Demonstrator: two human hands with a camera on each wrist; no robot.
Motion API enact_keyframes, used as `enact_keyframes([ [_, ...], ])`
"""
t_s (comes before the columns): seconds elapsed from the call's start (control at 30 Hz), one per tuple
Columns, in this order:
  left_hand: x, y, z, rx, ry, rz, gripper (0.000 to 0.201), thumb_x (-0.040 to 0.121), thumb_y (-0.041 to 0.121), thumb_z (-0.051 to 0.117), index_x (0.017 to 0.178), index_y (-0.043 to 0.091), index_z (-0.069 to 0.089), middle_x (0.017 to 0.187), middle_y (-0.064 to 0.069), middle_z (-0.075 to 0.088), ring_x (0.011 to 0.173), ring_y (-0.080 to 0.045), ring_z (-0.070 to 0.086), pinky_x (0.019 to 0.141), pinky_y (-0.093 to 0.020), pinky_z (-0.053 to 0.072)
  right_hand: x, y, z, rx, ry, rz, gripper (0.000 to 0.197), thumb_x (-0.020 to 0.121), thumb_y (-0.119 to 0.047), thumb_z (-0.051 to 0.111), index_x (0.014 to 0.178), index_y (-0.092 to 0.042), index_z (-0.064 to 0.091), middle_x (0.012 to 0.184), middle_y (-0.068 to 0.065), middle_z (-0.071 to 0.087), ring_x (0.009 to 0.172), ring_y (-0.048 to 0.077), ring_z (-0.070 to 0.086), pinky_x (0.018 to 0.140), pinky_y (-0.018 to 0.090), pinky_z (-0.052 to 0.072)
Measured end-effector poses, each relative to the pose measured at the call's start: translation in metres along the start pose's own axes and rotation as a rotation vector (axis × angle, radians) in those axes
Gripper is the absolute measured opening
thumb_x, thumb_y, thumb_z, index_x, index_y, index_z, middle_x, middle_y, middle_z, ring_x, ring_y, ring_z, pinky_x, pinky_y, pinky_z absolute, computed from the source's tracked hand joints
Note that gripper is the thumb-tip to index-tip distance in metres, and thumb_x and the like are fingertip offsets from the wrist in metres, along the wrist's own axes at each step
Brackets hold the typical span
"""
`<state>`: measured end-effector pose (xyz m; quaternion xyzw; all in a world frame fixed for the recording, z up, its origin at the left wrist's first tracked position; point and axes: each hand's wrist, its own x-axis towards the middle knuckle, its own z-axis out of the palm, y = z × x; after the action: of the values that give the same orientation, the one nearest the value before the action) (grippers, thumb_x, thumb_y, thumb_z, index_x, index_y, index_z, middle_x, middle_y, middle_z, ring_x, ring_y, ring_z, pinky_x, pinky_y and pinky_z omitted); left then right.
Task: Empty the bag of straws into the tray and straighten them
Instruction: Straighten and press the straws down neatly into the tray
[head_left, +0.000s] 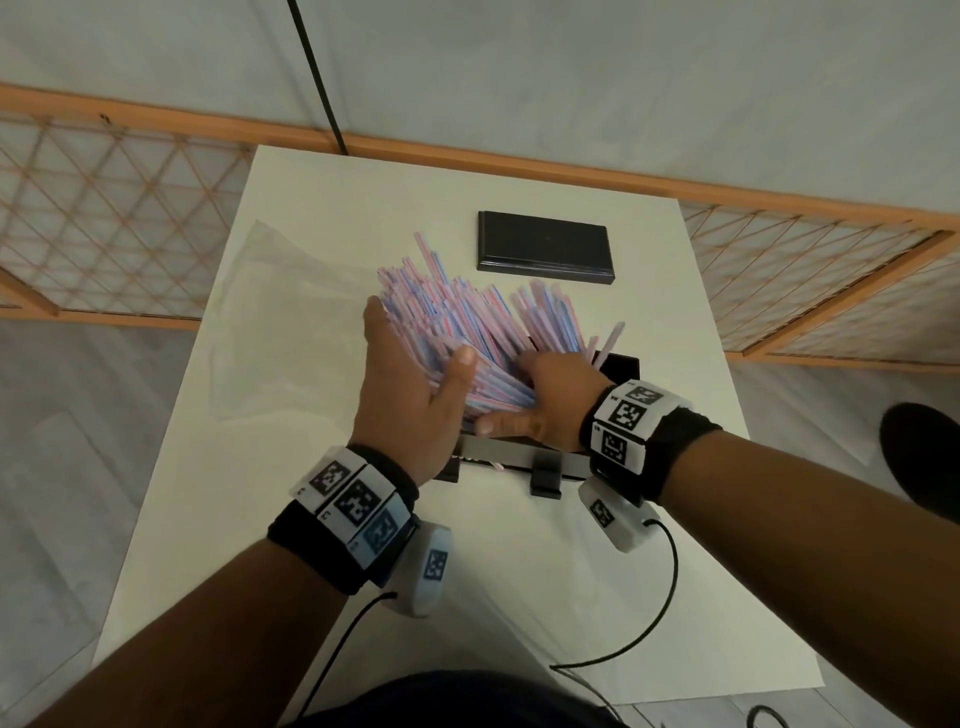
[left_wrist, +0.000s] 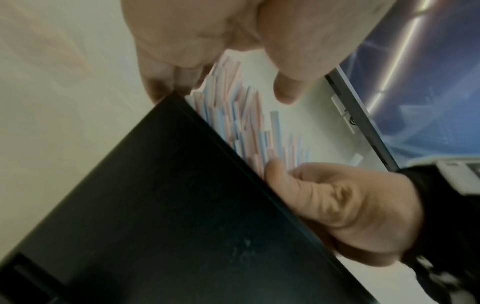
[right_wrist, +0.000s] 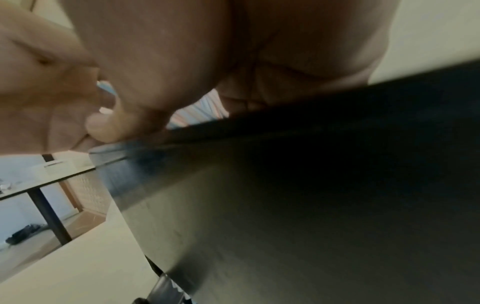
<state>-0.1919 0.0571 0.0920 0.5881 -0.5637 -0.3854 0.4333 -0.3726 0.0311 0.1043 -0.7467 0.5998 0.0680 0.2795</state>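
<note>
A thick bundle of pink and blue striped straws (head_left: 467, 317) stands slanted in the black tray (head_left: 621, 366), fanning up and away to the left with uneven ends. My left hand (head_left: 410, 364) presses straight fingers against the bundle's left side, thumb lying over the top. My right hand (head_left: 550, 389) curls its fingers into the straws from the right, thumb stretched along the tray's near rim. In the left wrist view the straws (left_wrist: 241, 123) rise behind the tray wall (left_wrist: 182, 216). The right wrist view shows a few straws (right_wrist: 197, 113) under my palm, above the tray (right_wrist: 311, 185).
The empty clear plastic bag (head_left: 280, 322) lies flat on the white table (head_left: 467, 571) to the left of the tray. A flat black rectangular lid (head_left: 545, 247) sits behind the straws. Wrist cables (head_left: 649, 623) trail over the near table. Wooden lattice screens stand on both sides.
</note>
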Motion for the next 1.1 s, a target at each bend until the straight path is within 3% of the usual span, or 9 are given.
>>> enact_keyframes([
  [0.17, 0.001, -0.008, -0.006, -0.08, -0.023, -0.241, 0.084, 0.094, 0.052, 0.057, 0.155, 0.012, 0.015, 0.138, 0.002, 0.056, 0.12, -0.016, 0.06, 0.107, -0.043, 0.048, -0.028, 0.012, 0.007, -0.013, 0.312, 0.013, 0.05, 0.078, -0.068, 0.066, 0.085, -0.021, 0.049, 0.072, -0.009, 0.052, 0.067, 0.016, 0.051, 0.061, 0.028, 0.038],
  [0.27, -0.002, -0.014, -0.003, -0.09, -0.041, -0.242, 0.069, 0.092, 0.059, 0.052, 0.142, 0.014, 0.038, 0.111, 0.018, 0.062, 0.108, -0.013, 0.063, 0.097, -0.035, 0.048, -0.039, 0.015, 0.023, -0.001, 0.202, 0.036, 0.051, 0.08, -0.072, 0.058, 0.076, -0.021, 0.052, 0.064, -0.007, 0.056, 0.064, 0.016, 0.056, 0.059, 0.028, 0.041],
  [0.37, -0.005, -0.015, 0.001, -0.124, -0.048, -0.231, 0.077, 0.081, 0.07, 0.046, 0.135, 0.016, 0.045, 0.116, 0.012, 0.063, 0.112, -0.014, 0.06, 0.098, -0.033, 0.045, -0.034, 0.017, 0.038, 0.029, 0.15, -0.01, 0.045, 0.08, -0.067, 0.062, 0.079, -0.023, 0.054, 0.07, -0.006, 0.055, 0.068, 0.018, 0.054, 0.062, 0.027, 0.038],
  [0.5, -0.005, -0.012, 0.0, -0.111, -0.061, -0.239, 0.072, 0.083, 0.067, 0.046, 0.135, 0.016, 0.046, 0.118, 0.009, 0.061, 0.111, -0.016, 0.058, 0.096, -0.031, 0.042, -0.026, 0.014, 0.041, 0.121, 0.129, -0.026, 0.048, 0.08, -0.066, 0.065, 0.098, -0.021, 0.06, 0.085, -0.005, 0.064, 0.079, 0.018, 0.063, 0.07, 0.029, 0.05],
  [0.73, -0.003, -0.008, -0.002, -0.052, -0.059, -0.271, 0.053, 0.099, 0.051, 0.05, 0.138, 0.016, 0.041, 0.115, 0.009, 0.058, 0.105, -0.015, 0.056, 0.093, -0.03, 0.041, -0.011, -0.002, 0.029, 0.034, -0.059, 0.009, 0.038, 0.082, -0.067, 0.061, 0.082, -0.029, 0.056, 0.071, -0.011, 0.054, 0.074, 0.016, 0.057, 0.069, 0.024, 0.04],
  [0.83, -0.004, -0.006, -0.002, -0.053, -0.058, -0.267, 0.064, 0.091, 0.059, 0.05, 0.137, 0.015, 0.04, 0.118, 0.008, 0.059, 0.108, -0.017, 0.057, 0.093, -0.031, 0.042, -0.009, -0.005, 0.026, 0.1, -0.105, 0.008, 0.032, 0.082, -0.064, 0.064, 0.093, -0.034, 0.059, 0.081, -0.013, 0.059, 0.086, 0.016, 0.061, 0.077, 0.025, 0.044],
  [0.9, -0.005, -0.006, -0.002, -0.053, -0.054, -0.272, 0.069, 0.087, 0.062, 0.049, 0.136, 0.015, 0.04, 0.119, 0.006, 0.059, 0.109, -0.018, 0.058, 0.096, -0.034, 0.044, -0.009, -0.006, 0.024, 0.126, -0.126, 0.017, 0.029, 0.082, -0.063, 0.066, 0.085, -0.036, 0.057, 0.081, -0.014, 0.061, 0.086, 0.013, 0.062, 0.077, 0.024, 0.045],
  [1.0, -0.004, -0.006, -0.001, -0.054, -0.045, -0.275, 0.056, 0.097, 0.052, 0.052, 0.136, 0.013, 0.041, 0.12, 0.005, 0.059, 0.112, -0.019, 0.058, 0.096, -0.032, 0.043, -0.006, -0.008, 0.024, 0.096, -0.143, 0.033, 0.03, 0.082, -0.06, 0.068, 0.078, -0.032, 0.057, 0.075, -0.013, 0.058, 0.079, 0.013, 0.058, 0.072, 0.024, 0.042],
  [1.1, -0.003, -0.006, -0.001, -0.05, -0.05, -0.261, 0.055, 0.098, 0.049, 0.053, 0.137, 0.013, 0.039, 0.122, 0.006, 0.056, 0.114, -0.016, 0.055, 0.095, -0.029, 0.04, -0.004, -0.013, 0.024, 0.059, -0.146, 0.027, 0.038, 0.082, -0.058, 0.068, 0.103, -0.026, 0.064, 0.091, -0.007, 0.062, 0.087, 0.015, 0.057, 0.077, 0.026, 0.044],
])
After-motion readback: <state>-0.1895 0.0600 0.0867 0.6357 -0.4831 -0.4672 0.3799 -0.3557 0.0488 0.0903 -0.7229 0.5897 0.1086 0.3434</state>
